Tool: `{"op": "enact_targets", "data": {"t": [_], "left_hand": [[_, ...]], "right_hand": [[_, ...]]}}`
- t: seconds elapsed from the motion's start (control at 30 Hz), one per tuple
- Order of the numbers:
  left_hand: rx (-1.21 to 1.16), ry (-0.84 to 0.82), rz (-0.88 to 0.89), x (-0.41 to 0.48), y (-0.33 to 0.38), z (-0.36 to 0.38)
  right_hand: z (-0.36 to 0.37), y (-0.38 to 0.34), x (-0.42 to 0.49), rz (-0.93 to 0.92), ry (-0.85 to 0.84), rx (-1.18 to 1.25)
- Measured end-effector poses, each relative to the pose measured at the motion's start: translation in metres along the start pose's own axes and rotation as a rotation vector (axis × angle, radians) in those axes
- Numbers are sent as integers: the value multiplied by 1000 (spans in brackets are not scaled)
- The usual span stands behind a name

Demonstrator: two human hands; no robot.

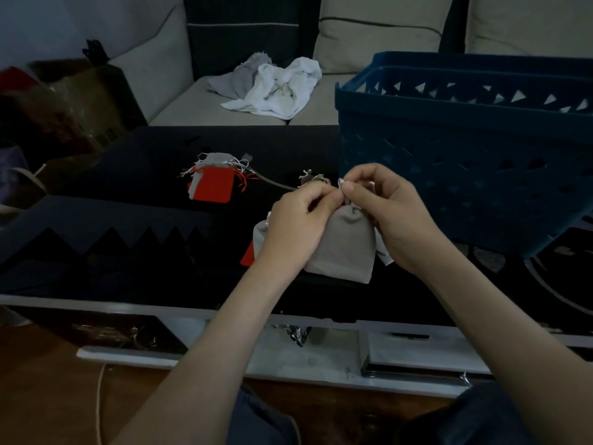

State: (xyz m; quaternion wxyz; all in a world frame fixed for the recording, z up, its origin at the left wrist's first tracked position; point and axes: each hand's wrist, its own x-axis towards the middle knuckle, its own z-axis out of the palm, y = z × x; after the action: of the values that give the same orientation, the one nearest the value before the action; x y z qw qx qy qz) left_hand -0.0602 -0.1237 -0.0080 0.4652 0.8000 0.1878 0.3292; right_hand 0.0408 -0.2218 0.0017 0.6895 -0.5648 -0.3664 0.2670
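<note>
A grey drawstring pouch (pixel 345 247) stands upright on the black table (pixel 128 239) in front of me. My left hand (pixel 296 224) and my right hand (pixel 390 213) meet at its gathered neck, and each pinches the white drawstring there. Under my left hand lie another grey pouch (pixel 259 234) and a red one (pixel 248 256), partly hidden. Farther back on the table sits a small pile of red and grey pouches (pixel 213 183) with loose strings. One more grey pouch (pixel 309 179) lies just behind my hands.
A tall blue plastic basket (pixel 465 149) stands on the table at the right, close to my right hand. A sofa (pixel 369 36) behind holds crumpled white and grey cloths (pixel 276 83). A brown box (pixel 80 97) is at the left. A white shelf (pixel 314 358) runs under the table's front edge.
</note>
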Motion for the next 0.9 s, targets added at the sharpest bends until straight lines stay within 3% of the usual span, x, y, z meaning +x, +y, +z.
{"op": "enact_targets", "data": {"t": [0.17, 0.43, 0.6, 0.73, 0.9], "left_hand": [[-156, -26, -104, -1, 3, 0], [-145, -166, -97, -4, 3, 0], [-4, -130, -39, -5, 3, -3], [-307, -30, -171, -5, 3, -5], [-608, -122, -258, -3, -1, -7]], "right_hand": [[-2, 1, 1, 13, -120, -21], [0, -2, -1, -30, -44, -11], [-1, -11, -3, -60, -2, -34], [-10, -5, 1, -26, 0, -353], [-8, 1, -2, -146, -112, -766]]}}
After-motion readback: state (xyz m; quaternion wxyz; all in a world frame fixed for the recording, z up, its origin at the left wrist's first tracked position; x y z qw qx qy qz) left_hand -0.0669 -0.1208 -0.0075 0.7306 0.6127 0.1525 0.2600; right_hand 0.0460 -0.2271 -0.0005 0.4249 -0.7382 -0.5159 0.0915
